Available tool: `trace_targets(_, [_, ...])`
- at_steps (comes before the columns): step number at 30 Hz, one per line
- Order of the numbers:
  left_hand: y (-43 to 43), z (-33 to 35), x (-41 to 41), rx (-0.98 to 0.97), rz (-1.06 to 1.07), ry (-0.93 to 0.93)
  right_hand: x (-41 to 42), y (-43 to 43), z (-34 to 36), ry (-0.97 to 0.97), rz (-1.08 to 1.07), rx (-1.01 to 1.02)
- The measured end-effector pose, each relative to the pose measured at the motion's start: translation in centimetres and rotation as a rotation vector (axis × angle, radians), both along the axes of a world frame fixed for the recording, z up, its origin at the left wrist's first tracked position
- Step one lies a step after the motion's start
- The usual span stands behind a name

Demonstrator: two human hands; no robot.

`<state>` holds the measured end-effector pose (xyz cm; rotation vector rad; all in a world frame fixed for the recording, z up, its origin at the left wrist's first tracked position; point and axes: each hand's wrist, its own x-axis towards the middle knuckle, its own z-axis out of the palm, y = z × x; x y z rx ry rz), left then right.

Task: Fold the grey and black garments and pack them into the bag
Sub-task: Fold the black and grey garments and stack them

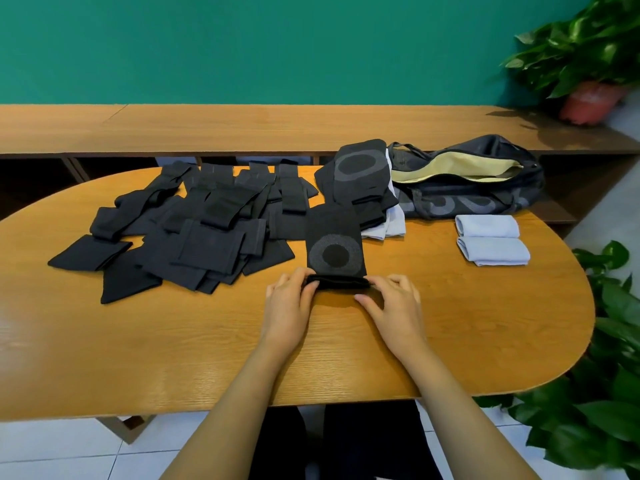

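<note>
Tabletop [138, 341]: left hand [289, 303], right hand [391, 306] pinch black garment's [334, 244] near end.

Left hand [289, 301]: palm down, fingers curled, pinches left end of black garment [335, 251] at its folded near edge. Right hand [393, 304]: palm down, grips right end, thumb stretched inward. Forearms bare, converging forward.

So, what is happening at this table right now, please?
A person is folding a black garment with a grey ring on it. The left hand and the right hand grip its near edge, which is turned over into a first fold. A loose pile of black pieces lies left of it on the table. Two folded grey pieces lie beside the open bag, not yet packed.
</note>
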<state>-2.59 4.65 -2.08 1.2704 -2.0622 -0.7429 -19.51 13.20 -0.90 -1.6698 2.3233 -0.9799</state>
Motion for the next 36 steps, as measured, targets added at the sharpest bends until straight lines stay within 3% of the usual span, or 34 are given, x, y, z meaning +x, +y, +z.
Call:
trace_targets(7, [-0.2, -0.2, 0.2, -0.132, 0.028, -0.055, -0.4, -0.5, -1.1, -0.025, -0.056, -0.081])
trace_targets(15, [0.3, 0.2, 0.3, -0.093, 0.054, 0.028, -0.5, -0.5, -1.3, -0.106, -0.141, -0.039])
trace_targets(20, [0.2, 0.1, 0.3, -0.156, 0.015, -0.064, -0.4, -0.5, -1.1, -0.059, -0.121, -0.041])
trace_targets(26, [0.1, 0.0, 0.3, -0.238, -0.050, -0.159, -0.2, -0.6, -1.0, 0.127, 0.046, -0.005])
trace_targets(36, [0.0, 0.2, 0.1, -0.165, -0.120, -0.237, -0.3, -0.8, -1.3, 0.066, -0.052, 0.030])
